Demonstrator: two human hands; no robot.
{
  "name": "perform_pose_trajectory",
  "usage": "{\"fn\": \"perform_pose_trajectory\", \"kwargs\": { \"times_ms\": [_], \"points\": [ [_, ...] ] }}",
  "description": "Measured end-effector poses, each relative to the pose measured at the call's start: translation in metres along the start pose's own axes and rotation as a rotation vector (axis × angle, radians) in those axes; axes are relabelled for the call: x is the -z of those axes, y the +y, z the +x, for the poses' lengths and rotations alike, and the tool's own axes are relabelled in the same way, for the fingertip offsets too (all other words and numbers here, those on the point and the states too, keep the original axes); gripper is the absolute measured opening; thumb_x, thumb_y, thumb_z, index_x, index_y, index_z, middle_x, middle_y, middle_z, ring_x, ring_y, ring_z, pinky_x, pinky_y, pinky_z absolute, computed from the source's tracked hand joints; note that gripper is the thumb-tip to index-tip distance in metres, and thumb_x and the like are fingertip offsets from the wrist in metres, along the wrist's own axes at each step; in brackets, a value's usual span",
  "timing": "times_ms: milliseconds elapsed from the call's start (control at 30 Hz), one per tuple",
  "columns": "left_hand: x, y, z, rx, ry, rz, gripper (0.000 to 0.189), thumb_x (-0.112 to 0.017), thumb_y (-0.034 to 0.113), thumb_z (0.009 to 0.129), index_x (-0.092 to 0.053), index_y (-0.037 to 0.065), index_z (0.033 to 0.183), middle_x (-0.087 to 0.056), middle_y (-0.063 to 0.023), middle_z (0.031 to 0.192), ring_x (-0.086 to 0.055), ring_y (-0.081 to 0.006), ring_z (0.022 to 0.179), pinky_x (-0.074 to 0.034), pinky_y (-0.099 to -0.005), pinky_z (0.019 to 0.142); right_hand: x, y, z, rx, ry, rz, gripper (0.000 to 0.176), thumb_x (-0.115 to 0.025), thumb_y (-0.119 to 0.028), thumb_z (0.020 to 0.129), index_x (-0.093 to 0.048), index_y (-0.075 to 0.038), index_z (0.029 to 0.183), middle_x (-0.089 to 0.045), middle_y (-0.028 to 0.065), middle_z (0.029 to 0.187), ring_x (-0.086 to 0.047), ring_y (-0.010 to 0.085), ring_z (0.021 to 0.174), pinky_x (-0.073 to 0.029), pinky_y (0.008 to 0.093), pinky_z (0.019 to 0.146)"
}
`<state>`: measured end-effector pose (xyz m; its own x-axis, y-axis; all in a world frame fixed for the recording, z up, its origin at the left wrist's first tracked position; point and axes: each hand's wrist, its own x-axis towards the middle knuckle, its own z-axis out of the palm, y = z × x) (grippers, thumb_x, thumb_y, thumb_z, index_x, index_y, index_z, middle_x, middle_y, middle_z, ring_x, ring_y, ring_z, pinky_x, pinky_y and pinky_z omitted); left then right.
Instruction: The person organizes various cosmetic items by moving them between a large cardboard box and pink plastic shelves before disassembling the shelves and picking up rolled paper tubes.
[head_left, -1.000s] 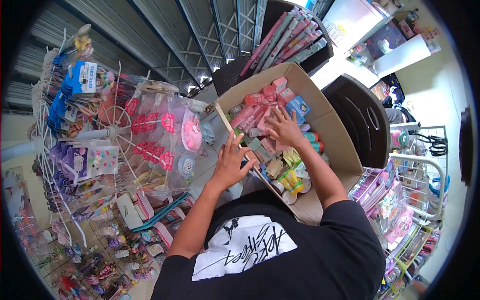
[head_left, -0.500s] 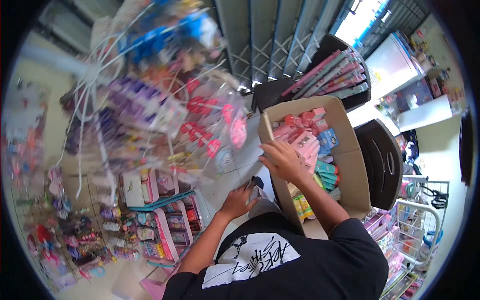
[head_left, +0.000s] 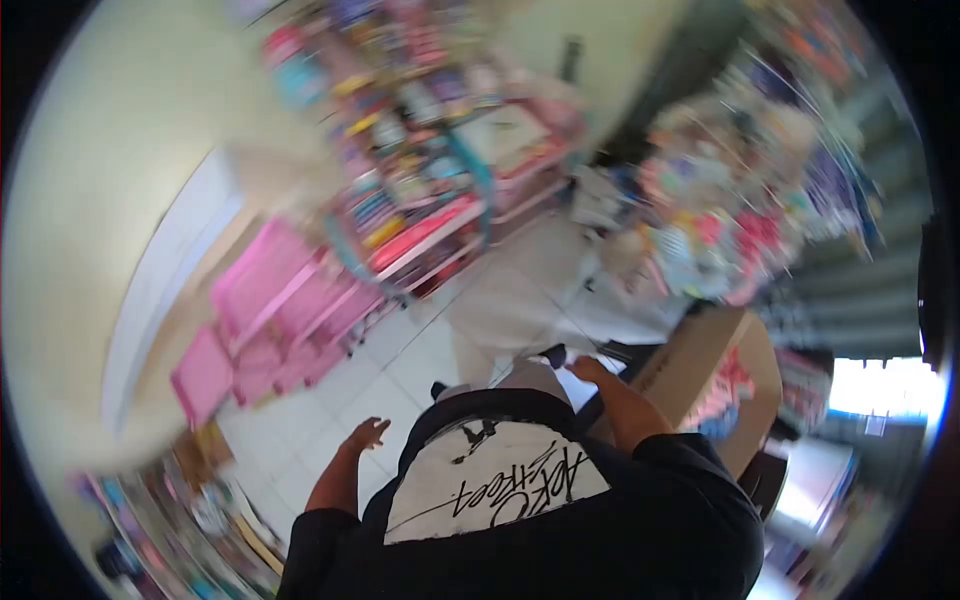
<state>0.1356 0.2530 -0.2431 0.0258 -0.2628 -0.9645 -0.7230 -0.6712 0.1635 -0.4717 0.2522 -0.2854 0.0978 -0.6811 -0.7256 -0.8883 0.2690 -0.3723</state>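
Observation:
My left hand (head_left: 370, 433) hangs over the tiled floor to the left of my body, its fingers apart and nothing in them. Near my right thigh, my right hand (head_left: 588, 370) is held low with its fingers loosely stretched and no object visible in it. It is nearest to the cardboard box (head_left: 685, 365) on my right and apart from it. Pink and blue packaged goods (head_left: 728, 392) show inside the box, partly hidden by its wall.
A pink-and-teal shelf rack (head_left: 430, 250) full of small goods stands ahead. Pink plastic racks (head_left: 280, 300) are at the left. Bagged items hang on a display stand (head_left: 720, 190) at the right. Stocked shelves (head_left: 190, 520) sit at the lower left. Motion blurs much of this.
My view has swung left, so the box and hanging display now lie at the right. My right hand has left the box edge, and my left hand has moved out from my leg.

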Motion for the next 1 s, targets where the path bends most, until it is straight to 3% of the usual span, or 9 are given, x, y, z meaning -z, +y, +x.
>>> {"fn": "perform_pose_trajectory", "kwargs": {
  "times_ms": [100,133,200,333,367,400,700,933,1000],
  "points": [
    [-0.025,-0.055,-0.058,0.03,0.008,-0.433,0.082,-0.052,0.064,0.088,-0.032,0.008,0.145,-0.053,-0.0197,0.131,-0.062,-0.0353,0.104,-0.05,-0.0504,0.088,-0.082,0.007,0.017,0.027,-0.401,0.208,0.069,-0.038,-0.061,0.094,-0.06,-0.001,0.12,-0.066,0.0227,0.106,-0.065,0.0376,0.092,-0.053,0.049,0.081],
    [-0.036,-0.067,-0.07,0.042,-0.018,-0.608,0.084,-0.05,0.065,0.089,-0.03,0.007,0.146,-0.05,-0.0195,0.134,-0.058,-0.0378,0.112,-0.047,-0.0516,0.093,-0.084,-0.013,0.03,0.055,-0.435,0.154,0.069,-0.038,-0.061,0.094,-0.06,-0.001,0.12,-0.066,0.0227,0.106,-0.065,0.0376,0.092,-0.053,0.049,0.081],
    [-0.076,-0.12,-0.048,0.038,-0.056,-0.777,0.083,-0.05,0.066,0.087,-0.032,0.009,0.145,-0.05,-0.0199,0.135,-0.059,-0.0405,0.11,-0.045,-0.0535,0.094,-0.097,-0.046,0.05,-0.257,-0.276,0.494,0.073,-0.032,-0.061,0.096,-0.053,0.003,0.125,-0.064,0.0215,0.107,-0.065,0.035,0.088,-0.056,0.0467,0.074],
    [-0.11,-0.15,-0.063,-0.209,-0.112,-0.835,0.081,-0.045,0.07,0.087,-0.042,0.01,0.141,-0.052,-0.0202,0.135,-0.054,-0.0414,0.117,-0.041,-0.0543,0.098,-0.035,-0.151,0.083,0.019,-0.257,0.065,0.065,-0.039,-0.057,0.094,-0.066,0.002,0.095,-0.068,0.0151,0.083,-0.067,0.0286,0.072,-0.054,0.0418,0.062],
    [-0.109,-0.153,-0.064,-0.232,-0.104,-0.828,0.081,-0.045,0.07,0.087,-0.043,0.01,0.141,-0.053,-0.0202,0.134,-0.054,-0.0408,0.117,-0.041,-0.0537,0.098,-0.033,-0.159,0.107,0.108,-0.302,0.013,0.064,-0.044,-0.059,0.092,-0.064,0.001,0.102,-0.066,0.0232,0.1,-0.067,0.0336,0.086,-0.051,0.0433,0.08],
    [-0.104,-0.153,-0.066,-0.255,-0.098,-0.819,0.08,-0.044,0.07,0.087,-0.044,0.01,0.14,-0.053,-0.0202,0.134,-0.054,-0.0403,0.117,-0.042,-0.053,0.097,-0.025,-0.184,0.112,0.204,-0.214,-0.121,0.054,-0.052,-0.054,0.089,-0.065,-0.002,0.1,-0.067,0.02,0.099,-0.065,0.0341,0.093,-0.05,0.0434,0.083],
    [-0.109,-0.163,-0.059,-0.41,0.034,-0.8,0.077,-0.04,0.071,0.089,-0.05,0.01,0.135,-0.057,-0.0204,0.129,-0.056,-0.0353,0.116,-0.044,-0.0472,0.096,-0.033,-0.419,0.178,0.538,-0.291,0.018,0.041,-0.063,-0.037,0.089,-0.059,-0.006,0.115,-0.065,0.0163,0.109,-0.065,0.0305,0.094,-0.05,0.0401,0.082],
    [-0.078,-0.171,-0.05,-0.46,0.152,-0.727,0.076,-0.037,0.071,0.09,-0.054,0.009,0.132,-0.059,-0.0205,0.126,-0.056,-0.032,0.116,-0.045,-0.0433,0.096,-0.031,-0.562,0.234,0.27,-0.31,0.86,0.057,-0.061,-0.029,0.093,-0.035,-0.018,0.143,-0.043,0.011,0.144,-0.066,0.0229,0.092,-0.052,0.0408,0.075],
    [-0.063,-0.17,-0.044,-0.516,0.584,-0.651,0.071,-0.032,0.066,0.094,-0.061,0.007,0.119,-0.066,-0.023,0.111,-0.062,-0.0271,0.106,-0.047,-0.037,0.091,-0.029,-0.583,0.248,0.089,-0.226,1.172,0.059,-0.061,-0.027,0.093,-0.03,-0.017,0.143,-0.042,0.0113,0.142,-0.065,0.0227,0.094,-0.053,0.0361,0.07]
  ]
}}
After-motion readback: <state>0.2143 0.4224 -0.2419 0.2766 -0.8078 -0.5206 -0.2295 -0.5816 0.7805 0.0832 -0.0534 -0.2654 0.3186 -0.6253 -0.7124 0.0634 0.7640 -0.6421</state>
